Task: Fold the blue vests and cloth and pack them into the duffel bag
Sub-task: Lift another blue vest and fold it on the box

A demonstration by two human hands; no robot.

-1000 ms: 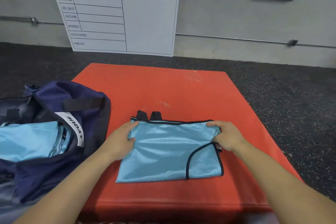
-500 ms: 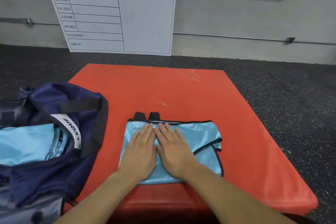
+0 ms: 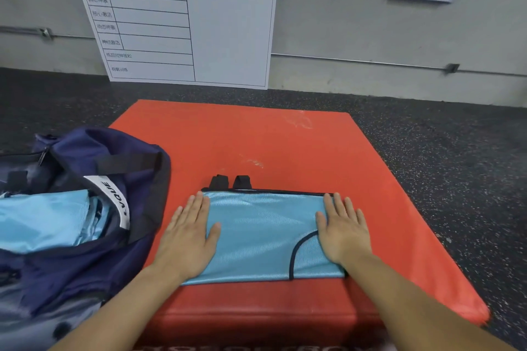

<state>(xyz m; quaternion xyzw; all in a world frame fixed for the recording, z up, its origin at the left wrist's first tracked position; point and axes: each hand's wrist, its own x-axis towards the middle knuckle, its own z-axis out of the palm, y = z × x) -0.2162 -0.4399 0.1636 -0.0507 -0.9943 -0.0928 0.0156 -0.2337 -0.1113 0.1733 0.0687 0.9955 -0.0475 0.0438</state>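
A folded light blue vest (image 3: pixel 262 234) with dark trim lies flat on the red mat (image 3: pixel 256 139), two black tabs sticking out at its far edge. My left hand (image 3: pixel 189 234) presses flat on the vest's left end, fingers straight. My right hand (image 3: pixel 343 229) presses flat on its right end. To the left stands the open navy duffel bag (image 3: pixel 85 259); folded light blue fabric (image 3: pixel 45 219) lies inside it.
A white training-plan board (image 3: pixel 182 23) with a green header leans against the grey wall behind the mat. Dark speckled floor (image 3: pixel 445 168) surrounds the mat. The bag's black strap and white label lie at its opening.
Both hands were side by side on the middle of the vest half a second ago; now they have slid apart to its left and right ends, flattening it.
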